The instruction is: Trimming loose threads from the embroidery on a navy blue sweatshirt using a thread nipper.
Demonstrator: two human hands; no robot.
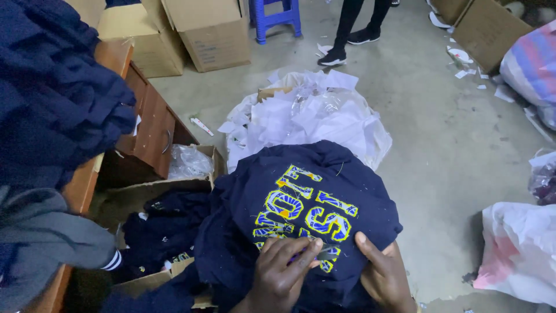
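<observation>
A dark navy garment (301,191) with yellow and blue embroidered lettering (307,211) lies spread over my lap, front side up. My left hand (281,272) has its fingers curled, pinching at the lower part of the lettering; what it pinches is too small to tell. My right hand (383,275) presses the garment's near right edge, thumb on the cloth, holding it down.
A cardboard box (200,179) of more navy garments sits at my left, beside a wooden desk (147,124) stacked with dark clothing (52,98). A heap of white paper and plastic (313,113) lies ahead. Cartons, a blue stool (277,17), a person's legs (353,26) and bags (518,249) stand around.
</observation>
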